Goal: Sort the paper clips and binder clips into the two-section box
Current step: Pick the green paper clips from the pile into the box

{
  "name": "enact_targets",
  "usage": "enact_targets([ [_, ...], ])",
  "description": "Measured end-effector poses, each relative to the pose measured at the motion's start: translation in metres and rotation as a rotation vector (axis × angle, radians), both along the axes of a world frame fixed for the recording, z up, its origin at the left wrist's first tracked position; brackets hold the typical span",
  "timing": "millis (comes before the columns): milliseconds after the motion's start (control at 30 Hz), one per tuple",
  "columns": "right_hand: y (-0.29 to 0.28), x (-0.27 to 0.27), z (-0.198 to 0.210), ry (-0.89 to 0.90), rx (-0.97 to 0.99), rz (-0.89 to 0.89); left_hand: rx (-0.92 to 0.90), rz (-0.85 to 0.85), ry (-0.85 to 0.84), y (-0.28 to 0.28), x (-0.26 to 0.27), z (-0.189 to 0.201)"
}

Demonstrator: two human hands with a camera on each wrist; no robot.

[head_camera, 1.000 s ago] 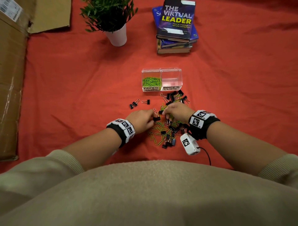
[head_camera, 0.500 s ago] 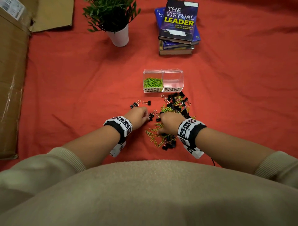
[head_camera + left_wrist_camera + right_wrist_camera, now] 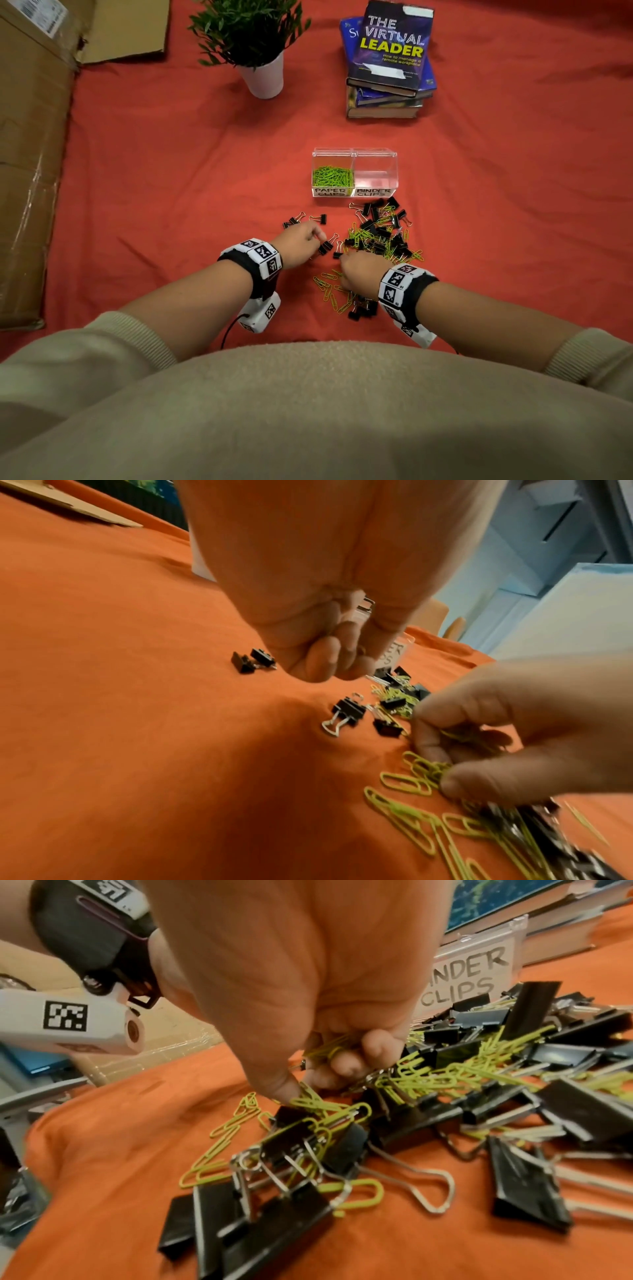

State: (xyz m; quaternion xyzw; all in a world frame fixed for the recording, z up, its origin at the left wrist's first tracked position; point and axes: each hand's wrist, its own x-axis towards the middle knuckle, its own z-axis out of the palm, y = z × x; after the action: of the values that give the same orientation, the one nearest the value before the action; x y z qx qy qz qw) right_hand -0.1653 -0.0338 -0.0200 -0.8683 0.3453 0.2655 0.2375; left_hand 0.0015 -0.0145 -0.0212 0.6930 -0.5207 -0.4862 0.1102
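A clear two-section box (image 3: 354, 150) stands on the red cloth. Its left section, labelled PAPER CLIPS, holds green paper clips (image 3: 332, 176); the BINDER CLIPS section (image 3: 375, 173) shows only its clear floor. In front of it lies a mixed pile (image 3: 380, 236) of black binder clips and green paper clips. My right hand (image 3: 359, 270) is at the pile's near left edge, fingers curled round a bunch of green paper clips (image 3: 329, 1049). My left hand (image 3: 303, 240) hovers left of the pile with curled fingers, and a silver wire handle (image 3: 367, 605) shows in its palm. Loose binder clips (image 3: 325, 245) lie beside it.
A potted plant (image 3: 260, 44) and a stack of books (image 3: 390, 65) stand behind the box. A large cardboard box (image 3: 30, 171) runs along the left edge. A few more binder clips (image 3: 294, 219) lie left of the pile.
My right hand has drawn back from the middle of the pile to its near left edge. My left hand has shifted slightly away from me, toward the loose binder clips.
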Motion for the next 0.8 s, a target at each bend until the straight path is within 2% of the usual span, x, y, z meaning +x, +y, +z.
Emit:
enact_targets([
  [100, -0.003, -0.002, 0.001, -0.021, 0.079, -0.036, 0.048, -0.075, -0.038, 0.005, -0.007, 0.004],
  [233, -0.020, -0.010, 0.004, -0.161, 0.275, -0.253, 0.041, -0.263, -0.146, 0.013, -0.012, 0.004],
  [467, -0.077, -0.012, 0.035, -0.361, 0.375, -0.618, -0.087, -0.643, -0.282, 0.027, -0.008, -0.001],
  [633, -0.113, 0.016, 0.052, -0.496, 0.329, -0.733, -0.112, -0.701, -0.375, 0.027, -0.015, -0.003],
  [700, -0.126, 0.032, 0.052, -0.489, 0.235, -0.691, -0.122, -0.688, -0.375, 0.028, -0.016, -0.003],
  [800, -0.132, 0.056, 0.049, -0.381, 0.014, -0.556, -0.095, -0.670, -0.383, 0.030, -0.017, -0.005],
])
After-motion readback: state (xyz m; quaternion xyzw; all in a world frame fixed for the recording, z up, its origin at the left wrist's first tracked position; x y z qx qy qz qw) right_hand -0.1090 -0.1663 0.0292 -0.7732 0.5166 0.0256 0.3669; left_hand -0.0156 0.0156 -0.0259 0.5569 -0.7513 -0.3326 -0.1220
